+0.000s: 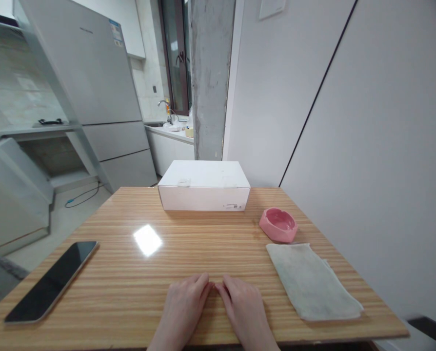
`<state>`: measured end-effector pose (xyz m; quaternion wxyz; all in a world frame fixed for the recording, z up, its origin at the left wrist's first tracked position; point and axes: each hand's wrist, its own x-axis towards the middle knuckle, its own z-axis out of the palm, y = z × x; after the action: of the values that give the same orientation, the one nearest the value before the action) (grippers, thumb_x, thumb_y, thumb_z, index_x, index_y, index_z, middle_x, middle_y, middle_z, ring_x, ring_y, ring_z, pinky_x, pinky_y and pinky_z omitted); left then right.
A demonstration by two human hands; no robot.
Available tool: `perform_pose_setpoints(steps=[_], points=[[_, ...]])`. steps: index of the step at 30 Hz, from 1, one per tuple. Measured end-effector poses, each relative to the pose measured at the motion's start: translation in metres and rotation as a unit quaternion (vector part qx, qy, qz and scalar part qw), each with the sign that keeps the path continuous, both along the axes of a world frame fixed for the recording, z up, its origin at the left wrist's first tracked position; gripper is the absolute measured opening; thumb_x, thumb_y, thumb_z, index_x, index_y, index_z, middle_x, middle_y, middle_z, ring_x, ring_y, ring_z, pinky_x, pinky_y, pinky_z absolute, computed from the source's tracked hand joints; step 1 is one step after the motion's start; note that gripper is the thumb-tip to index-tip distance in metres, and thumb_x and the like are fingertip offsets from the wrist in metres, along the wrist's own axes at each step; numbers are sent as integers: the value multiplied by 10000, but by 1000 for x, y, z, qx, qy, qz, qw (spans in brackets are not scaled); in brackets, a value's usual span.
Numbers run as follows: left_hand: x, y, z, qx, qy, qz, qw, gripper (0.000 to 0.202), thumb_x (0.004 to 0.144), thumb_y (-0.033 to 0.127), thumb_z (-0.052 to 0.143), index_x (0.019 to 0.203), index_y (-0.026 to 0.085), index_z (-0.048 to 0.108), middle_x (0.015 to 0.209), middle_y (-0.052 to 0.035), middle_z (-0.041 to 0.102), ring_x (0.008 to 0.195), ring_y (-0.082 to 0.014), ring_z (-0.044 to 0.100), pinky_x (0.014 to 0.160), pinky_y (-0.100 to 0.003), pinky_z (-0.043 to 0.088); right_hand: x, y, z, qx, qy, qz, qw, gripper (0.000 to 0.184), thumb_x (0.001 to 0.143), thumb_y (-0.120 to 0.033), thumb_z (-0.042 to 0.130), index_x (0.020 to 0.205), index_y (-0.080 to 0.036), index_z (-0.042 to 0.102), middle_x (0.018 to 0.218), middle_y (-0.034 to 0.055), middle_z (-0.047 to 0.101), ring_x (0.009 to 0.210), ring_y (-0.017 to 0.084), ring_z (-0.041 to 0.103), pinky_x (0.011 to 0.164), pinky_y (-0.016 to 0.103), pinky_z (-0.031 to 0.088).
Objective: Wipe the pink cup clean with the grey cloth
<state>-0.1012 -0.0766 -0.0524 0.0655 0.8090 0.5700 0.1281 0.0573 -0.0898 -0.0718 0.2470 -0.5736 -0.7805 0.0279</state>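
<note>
My left hand (pixel 185 305) and my right hand (pixel 243 304) lie flat, palms down, on the wooden table (pixel 130 287) near its front edge. Their fingertips touch each other in the middle. Both hands hold nothing and the fingers are stretched out. A folded pale cloth (pixel 312 282) lies just right of my right hand. A pink ashtray (pixel 278 224) sits beyond the cloth. A closed white box (pixel 205 185) stands at the far edge of the table. A dark phone (pixel 53 281) lies face up at the left.
A white wall runs along the right side of the table. Beyond the far edge are a concrete pillar (pixel 210 78), a grey fridge (pixel 97 92) and a counter with a sink tap (pixel 167 109). A low grey cabinet (pixel 9 190) stands at the left.
</note>
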Motion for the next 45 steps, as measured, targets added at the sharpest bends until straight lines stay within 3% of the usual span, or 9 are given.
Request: perform_pose_setpoints(steps=[31, 40, 45], points=[[2, -3, 2, -9, -12, 7, 1000, 242, 927, 230, 413, 754, 225, 582, 751, 2, 695, 696, -191, 663, 584, -262, 402, -2, 2, 2, 44, -14, 5, 999, 339, 981, -275, 287, 725, -230, 506, 629, -1, 631, 555, 161, 598, 535, 276, 263], [2, -4, 3, -5, 5, 4, 1000, 271, 931, 281, 397, 748, 222, 588, 743, -13, 692, 678, -192, 659, 574, -256, 410, -2, -1, 6, 23, -18, 5, 1000, 239, 915, -158, 386, 706, -216, 486, 639, -7, 619, 573, 142, 580, 547, 267, 241], [10, -6, 7, -35, 38, 12, 999, 262, 892, 163, 379, 796, 213, 617, 781, -40, 699, 730, -226, 667, 614, -293, 450, -3, -1, 8, 1, -15, 0, 1000, 202, 860, -116, 447, 692, -209, 508, 636, -12, 618, 578, 140, 572, 552, 262, 239]])
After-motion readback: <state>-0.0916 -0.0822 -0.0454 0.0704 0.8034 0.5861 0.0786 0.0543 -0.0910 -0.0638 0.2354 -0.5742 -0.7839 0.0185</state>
